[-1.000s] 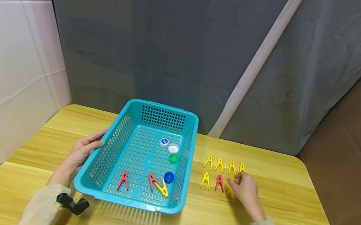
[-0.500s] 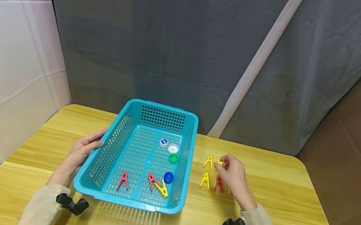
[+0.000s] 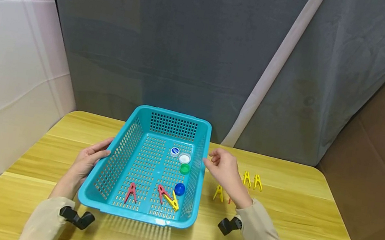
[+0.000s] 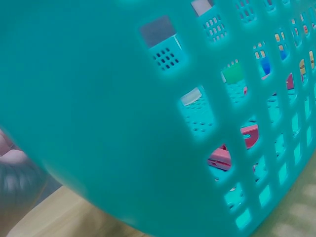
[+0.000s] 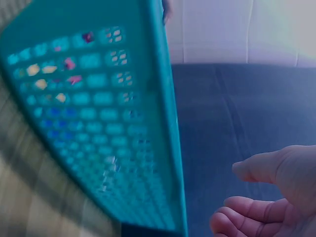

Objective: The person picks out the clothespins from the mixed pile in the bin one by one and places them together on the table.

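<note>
My left hand (image 3: 90, 158) grips the left rim of a turquoise plastic basket (image 3: 126, 126), thumb over the edge. In the left wrist view the basket's side wall (image 4: 98, 123) fills most of the picture. My right hand (image 3: 224, 170) is at the basket's right rim with nothing in it; the right wrist view shows its thumb (image 5: 261, 168) apart from loosely bent fingers. Two red clothespins and a yellow clothespin (image 3: 172, 201) lie in the basket, with several bottle caps, among them a blue cap (image 3: 179, 189) and a green cap (image 3: 185, 169).
To the right of the basket, several yellow clothespins (image 3: 258, 183) stand on the wooden table (image 3: 296, 231), some hidden behind my right hand and forearm. A red clothespin there is mostly covered. Grey cloth (image 3: 205, 45) hangs behind the table.
My right hand has moved left, from the rightmost clothespins across the back row to the basket's right rim. My left hand and the basket have hardly moved.
</note>
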Demonstrator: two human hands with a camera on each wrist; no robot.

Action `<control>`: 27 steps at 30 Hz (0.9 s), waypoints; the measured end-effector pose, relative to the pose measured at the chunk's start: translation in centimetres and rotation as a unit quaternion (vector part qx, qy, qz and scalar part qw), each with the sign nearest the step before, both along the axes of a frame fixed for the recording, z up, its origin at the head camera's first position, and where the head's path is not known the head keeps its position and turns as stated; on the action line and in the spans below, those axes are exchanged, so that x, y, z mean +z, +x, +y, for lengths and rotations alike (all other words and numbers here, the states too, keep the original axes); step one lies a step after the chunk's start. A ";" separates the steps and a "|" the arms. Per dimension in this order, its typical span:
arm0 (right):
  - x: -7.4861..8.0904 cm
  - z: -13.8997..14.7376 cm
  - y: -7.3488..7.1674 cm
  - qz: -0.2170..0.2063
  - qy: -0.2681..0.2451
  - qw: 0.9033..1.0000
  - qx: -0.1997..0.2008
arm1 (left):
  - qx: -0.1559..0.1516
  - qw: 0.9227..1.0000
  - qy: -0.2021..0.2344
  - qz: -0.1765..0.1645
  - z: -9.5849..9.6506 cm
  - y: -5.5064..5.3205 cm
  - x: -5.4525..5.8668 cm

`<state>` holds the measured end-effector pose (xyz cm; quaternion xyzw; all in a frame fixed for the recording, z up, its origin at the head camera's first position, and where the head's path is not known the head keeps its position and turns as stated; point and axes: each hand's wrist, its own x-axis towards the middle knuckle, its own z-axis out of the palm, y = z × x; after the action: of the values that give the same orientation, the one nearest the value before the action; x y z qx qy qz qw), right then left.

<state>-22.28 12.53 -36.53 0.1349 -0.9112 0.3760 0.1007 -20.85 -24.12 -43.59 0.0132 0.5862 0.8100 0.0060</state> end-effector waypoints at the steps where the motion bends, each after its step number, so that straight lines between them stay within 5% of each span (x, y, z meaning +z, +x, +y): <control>1: 0.2 -0.4 -0.1 0.004 0.002 1.000 0.006 | -0.001 1.000 0.001 0.001 0.0 0.0 0.0; 11: 1.1 -4.1 -1.1 0.024 -0.001 0.998 0.066 | 0.002 1.000 0.000 -0.002 -0.1 0.0 0.0; 27: 1.3 -9.0 -2.0 -0.036 0.006 0.990 0.139 | 0.004 1.000 -0.006 -0.001 -0.1 -0.1 -0.1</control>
<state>-24.30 3.48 -35.23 0.2472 -0.8890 0.3852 0.0135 -20.96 -24.24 -43.72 0.0098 0.5911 0.8065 0.0039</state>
